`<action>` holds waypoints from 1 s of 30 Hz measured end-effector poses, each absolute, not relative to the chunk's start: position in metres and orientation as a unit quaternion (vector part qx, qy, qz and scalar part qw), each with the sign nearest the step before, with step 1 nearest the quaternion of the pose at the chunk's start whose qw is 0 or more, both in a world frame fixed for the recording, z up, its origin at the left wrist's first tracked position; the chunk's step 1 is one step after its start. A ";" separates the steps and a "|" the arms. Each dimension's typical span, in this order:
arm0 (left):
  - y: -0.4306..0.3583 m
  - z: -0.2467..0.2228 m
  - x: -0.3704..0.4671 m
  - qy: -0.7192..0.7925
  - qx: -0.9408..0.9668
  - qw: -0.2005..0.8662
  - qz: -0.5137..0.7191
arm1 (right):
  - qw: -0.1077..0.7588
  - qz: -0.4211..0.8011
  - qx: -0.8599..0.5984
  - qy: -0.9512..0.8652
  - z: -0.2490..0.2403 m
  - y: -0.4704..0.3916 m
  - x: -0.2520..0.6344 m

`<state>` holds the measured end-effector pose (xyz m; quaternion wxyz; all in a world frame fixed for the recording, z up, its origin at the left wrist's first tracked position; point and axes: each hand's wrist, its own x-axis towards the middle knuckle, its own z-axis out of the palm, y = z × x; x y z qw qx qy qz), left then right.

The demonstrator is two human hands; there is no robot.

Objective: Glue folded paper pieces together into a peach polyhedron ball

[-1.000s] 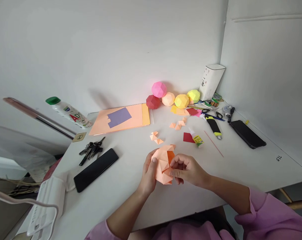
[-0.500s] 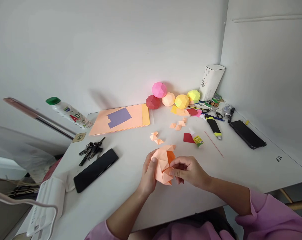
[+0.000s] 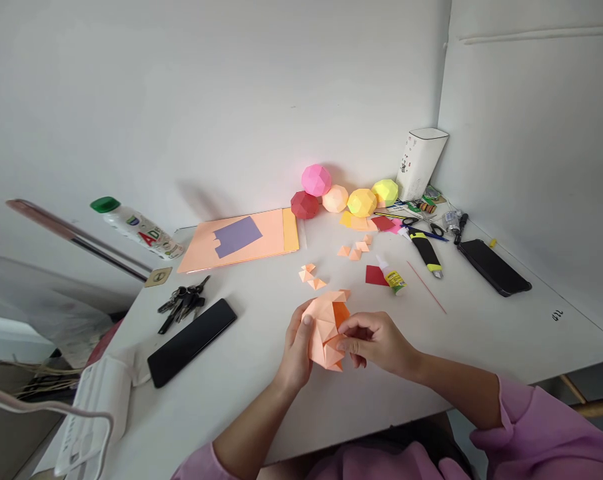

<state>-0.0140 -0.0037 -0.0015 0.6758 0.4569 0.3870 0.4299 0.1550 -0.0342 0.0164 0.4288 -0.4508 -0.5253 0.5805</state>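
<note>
A peach folded-paper shape (image 3: 324, 328) with faceted sides and an open, darker orange hollow is held above the near part of the table. Around its left side wraps my left hand (image 3: 297, 347), thumb pressed on the front. My right hand (image 3: 376, 340) pinches the shape's right edge between thumb and fingers; the fingertips partly hide that edge. Just beyond lie small folded peach pieces (image 3: 311, 275), with several more (image 3: 356, 249) farther back. A glue bottle (image 3: 395, 280) rests beside a red paper piece (image 3: 376, 275).
Finished faceted paper balls (image 3: 316, 181) sit against the wall. Left are peach sheets (image 3: 196, 250), keys (image 3: 184, 300), a black phone (image 3: 191, 343), a power strip (image 3: 98, 407) and a tilted bottle (image 3: 136, 227). Right are a cutter (image 3: 426, 253), a thin red stick (image 3: 427, 288) and a black case (image 3: 494, 267).
The view has shifted very slightly. Both hands keep the same hold on the paper shape, and nothing on the table has moved.
</note>
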 end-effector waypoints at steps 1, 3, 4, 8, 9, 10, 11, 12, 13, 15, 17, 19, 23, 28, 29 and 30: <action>-0.004 -0.002 -0.014 0.387 0.456 0.676 0.430 | 0.433 0.572 -0.451 -0.531 0.016 -0.034 0.155; -0.004 -0.002 -0.014 0.389 0.454 0.675 0.432 | 0.442 0.553 -0.451 -0.544 0.017 -0.034 0.154; -0.004 -0.002 -0.014 0.389 0.454 0.675 0.432 | 0.446 0.544 -0.451 -0.550 0.017 -0.034 0.154; -0.004 -0.001 -0.013 0.389 0.453 0.675 0.433 | 0.452 0.520 -0.450 -0.568 0.019 -0.035 0.153; -0.004 -0.001 -0.013 0.390 0.454 0.674 0.433 | 0.452 0.517 -0.450 -0.571 0.019 -0.035 0.153; -0.004 0.000 -0.013 0.390 0.456 0.672 0.433 | 0.453 0.513 -0.450 -0.573 0.019 -0.035 0.153; -0.004 0.000 -0.013 0.391 0.458 0.670 0.433 | 0.453 0.511 -0.451 -0.575 0.019 -0.035 0.153; -0.004 0.000 -0.013 0.392 0.460 0.669 0.433 | 0.453 0.508 -0.453 -0.576 0.019 -0.035 0.153; -0.005 0.001 -0.013 0.393 0.461 0.667 0.432 | 0.452 0.506 -0.454 -0.578 0.020 -0.036 0.153; -0.005 0.001 -0.013 0.399 0.463 0.665 0.430 | 0.451 0.500 -0.457 -0.582 0.020 -0.036 0.153; -0.005 0.002 -0.013 0.404 0.461 0.663 0.429 | 0.450 0.494 -0.460 -0.584 0.019 -0.036 0.153; -0.005 0.001 -0.013 0.408 0.458 0.663 0.429 | 0.452 0.489 -0.462 -0.585 0.019 -0.036 0.153; -0.005 0.002 -0.013 0.407 0.457 0.666 0.427 | 0.459 0.481 -0.466 -0.584 0.017 -0.036 0.153; -0.005 0.003 -0.013 0.406 0.458 0.672 0.417 | 0.454 0.485 -0.467 -0.583 0.016 -0.036 0.154; -0.005 0.003 -0.013 0.405 0.458 0.673 0.416 | 0.453 0.487 -0.468 -0.582 0.016 -0.036 0.154; -0.005 0.003 -0.013 0.404 0.460 0.673 0.415 | 0.453 0.489 -0.469 -0.580 0.016 -0.036 0.154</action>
